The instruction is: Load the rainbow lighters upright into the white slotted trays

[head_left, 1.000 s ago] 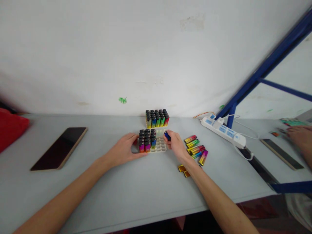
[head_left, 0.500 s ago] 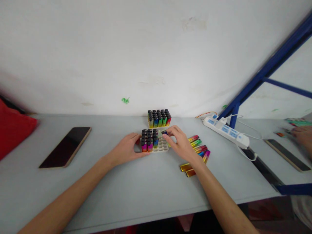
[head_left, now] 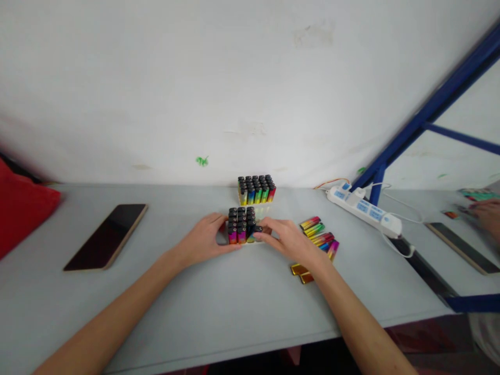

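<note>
Several upright lighters (head_left: 237,226) with black tops stand in rows in a pale tray (head_left: 261,212). My left hand (head_left: 207,234) is curved around the tray's left side, thumb along the front, gripping it and the lighters there. Between the fingertips of my right hand (head_left: 279,235) is a black-topped lighter (head_left: 257,229), tilted, at the front of the third row; its lower part is mostly hidden. Behind stands a second block of upright lighters (head_left: 257,189). Loose colourful lighters (head_left: 321,239) lie to the right of my right hand, some partly behind my forearm.
A dark phone (head_left: 106,237) lies at the left, near a red item (head_left: 25,213). On the right are a white power strip (head_left: 363,208) with cables and a blue metal frame (head_left: 406,135). Beyond it are another phone (head_left: 463,247) and a person's hand (head_left: 488,214).
My right hand has brought its lighter forward and slightly left, from over the tray's back part to the front of the third row. My left hand has kept its hold.
</note>
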`<state>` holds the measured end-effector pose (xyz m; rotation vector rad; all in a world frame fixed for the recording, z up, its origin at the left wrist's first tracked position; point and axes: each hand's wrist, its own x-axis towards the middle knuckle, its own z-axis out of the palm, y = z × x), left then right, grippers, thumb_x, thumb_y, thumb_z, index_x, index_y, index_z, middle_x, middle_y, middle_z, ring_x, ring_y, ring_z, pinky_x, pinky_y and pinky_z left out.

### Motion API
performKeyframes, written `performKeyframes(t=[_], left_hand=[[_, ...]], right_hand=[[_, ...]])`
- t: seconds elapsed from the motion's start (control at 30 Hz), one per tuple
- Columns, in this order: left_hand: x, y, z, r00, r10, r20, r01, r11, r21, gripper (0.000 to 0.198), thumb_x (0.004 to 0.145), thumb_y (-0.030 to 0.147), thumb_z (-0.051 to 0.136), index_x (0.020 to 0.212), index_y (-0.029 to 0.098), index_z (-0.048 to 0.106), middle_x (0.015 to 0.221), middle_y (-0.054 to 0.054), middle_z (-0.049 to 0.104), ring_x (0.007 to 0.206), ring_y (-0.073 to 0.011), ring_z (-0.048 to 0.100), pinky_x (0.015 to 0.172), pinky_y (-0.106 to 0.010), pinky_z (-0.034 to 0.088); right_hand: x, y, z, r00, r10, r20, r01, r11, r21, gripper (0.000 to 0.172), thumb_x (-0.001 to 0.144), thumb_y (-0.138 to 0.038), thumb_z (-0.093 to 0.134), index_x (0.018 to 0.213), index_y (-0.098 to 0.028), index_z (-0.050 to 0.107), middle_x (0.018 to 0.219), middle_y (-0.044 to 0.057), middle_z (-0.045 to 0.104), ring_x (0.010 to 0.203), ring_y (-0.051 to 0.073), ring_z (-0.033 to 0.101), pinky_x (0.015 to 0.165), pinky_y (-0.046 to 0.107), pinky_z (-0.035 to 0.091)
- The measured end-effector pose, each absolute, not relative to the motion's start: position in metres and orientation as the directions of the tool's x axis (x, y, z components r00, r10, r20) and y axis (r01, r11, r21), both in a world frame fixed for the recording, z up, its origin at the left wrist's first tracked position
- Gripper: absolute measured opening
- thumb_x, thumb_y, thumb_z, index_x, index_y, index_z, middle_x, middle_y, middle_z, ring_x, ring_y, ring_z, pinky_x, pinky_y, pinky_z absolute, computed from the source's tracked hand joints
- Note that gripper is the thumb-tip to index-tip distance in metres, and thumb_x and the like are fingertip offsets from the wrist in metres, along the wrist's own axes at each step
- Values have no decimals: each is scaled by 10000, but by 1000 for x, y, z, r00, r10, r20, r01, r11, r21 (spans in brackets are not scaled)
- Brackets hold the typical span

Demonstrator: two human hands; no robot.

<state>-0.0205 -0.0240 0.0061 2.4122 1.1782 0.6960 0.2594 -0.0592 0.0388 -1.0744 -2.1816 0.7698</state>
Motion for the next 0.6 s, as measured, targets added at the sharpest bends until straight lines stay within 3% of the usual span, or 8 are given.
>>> performKeyframes(t=[0.13,0.33,0.5,0.6], left_hand=[[-21,-23,5,536,808,244,638,-577,511,484,840,659,820,1068,244,719,1070,-87,779,1037,-314,729,955,-423,572],[-22,-20,5,532,822,204,668,-555,495,527,844,649,810,1098,197,716,1125,-130,783,1069,-359,728,976,-492,581],[-23,-17,1,528,814,242,651,-570,500,565,802,668,828,1145,236,707,1169,-114,792,1112,-373,738,1013,-519,588],[-23,-16,0,523,815,250,652,-571,498,537,810,644,820,1139,235,706,1138,-113,791,1086,-381,745,973,-519,602]], right_hand=[[260,-61,47,-535,813,230,499,524,-690,324,1083,-541,642,1056,-239,756,984,79,784,887,250,688,872,349,509],[263,-55,54,-608,753,251,479,600,-641,364,1112,-555,590,1066,-252,788,934,54,781,807,224,676,779,300,439],[247,-48,43,-535,806,254,646,584,-492,460,1036,-579,719,750,-219,721,702,20,665,623,167,514,654,294,274],[249,-48,37,-560,795,232,632,592,-501,536,1034,-620,702,685,-214,672,638,-10,616,591,144,468,628,286,246]])
